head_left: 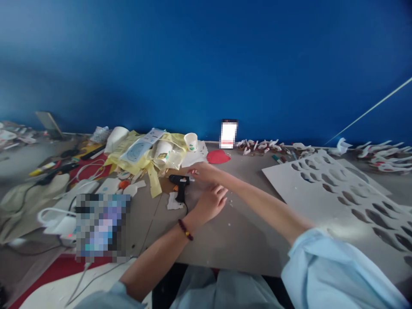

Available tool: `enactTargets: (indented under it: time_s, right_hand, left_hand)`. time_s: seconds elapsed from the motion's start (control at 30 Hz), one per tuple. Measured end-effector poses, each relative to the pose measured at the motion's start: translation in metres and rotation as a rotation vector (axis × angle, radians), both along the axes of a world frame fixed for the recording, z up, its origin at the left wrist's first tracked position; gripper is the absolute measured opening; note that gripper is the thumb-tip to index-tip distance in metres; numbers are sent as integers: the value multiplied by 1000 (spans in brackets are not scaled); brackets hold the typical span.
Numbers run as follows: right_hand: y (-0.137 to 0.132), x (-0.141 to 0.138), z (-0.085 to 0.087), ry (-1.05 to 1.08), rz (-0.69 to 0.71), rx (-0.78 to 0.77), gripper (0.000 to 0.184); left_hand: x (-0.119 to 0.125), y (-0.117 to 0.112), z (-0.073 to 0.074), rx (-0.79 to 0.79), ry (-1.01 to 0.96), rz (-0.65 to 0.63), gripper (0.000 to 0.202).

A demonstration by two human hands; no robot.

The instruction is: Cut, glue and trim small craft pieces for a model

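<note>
My right hand [202, 171] reaches across the grey board [231, 231] to the nozzle end of a black glue gun [179, 182]; its fingertips are pinched close together there, and what they pinch is too small to make out. My left hand [210, 201] rests on the board just right of the gun's handle, fingers loosely curled, with nothing visible in it. A dark bead bracelet [185, 229] is on my left wrist.
Yellow paper, paper cups [191, 140] and a red paper shape [218, 156] lie behind the gun. A white sheet with leaf-shaped cut-outs [341, 193] spreads at right, cut pieces [260, 146] along the blue wall. Cables, a charger and a blurred screen [103, 227] crowd the left.
</note>
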State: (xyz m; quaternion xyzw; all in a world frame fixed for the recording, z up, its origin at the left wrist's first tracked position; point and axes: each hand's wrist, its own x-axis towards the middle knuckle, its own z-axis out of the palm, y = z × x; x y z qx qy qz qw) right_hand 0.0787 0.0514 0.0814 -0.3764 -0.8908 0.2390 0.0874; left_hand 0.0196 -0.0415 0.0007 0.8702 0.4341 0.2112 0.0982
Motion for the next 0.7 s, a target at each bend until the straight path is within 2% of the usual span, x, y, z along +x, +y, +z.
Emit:
enactTargets:
  time_s: [0.07,0.13,0.27,0.33,0.43,0.5,0.7]
  right_hand:
    - [-1,-22,2,-20,115,-13,26]
    - [-14,-41,3,-37,220,52,24]
    - [-53,-72,-3,-193,353,339,43]
    - [-66,-82,-7,-265,363,415,42]
    - [-79,-89,-13,-330,321,400,22]
    - [-85,-91,-16,-336,285,392,14]
    - [-103,-95,-29,-221,297,488,17]
  left_hand:
    - [0,0,-2,-27,10,-10,28]
    - [-2,-1,-4,-61,5,-3,34]
    - [-8,-2,-4,-83,-78,-71,49]
    - [-10,-2,-1,-105,-115,-83,46]
    - [-6,0,4,-129,-123,-77,39]
    - [-2,1,5,-113,-129,-62,38]
    - [4,0,1,-52,-52,-37,38]
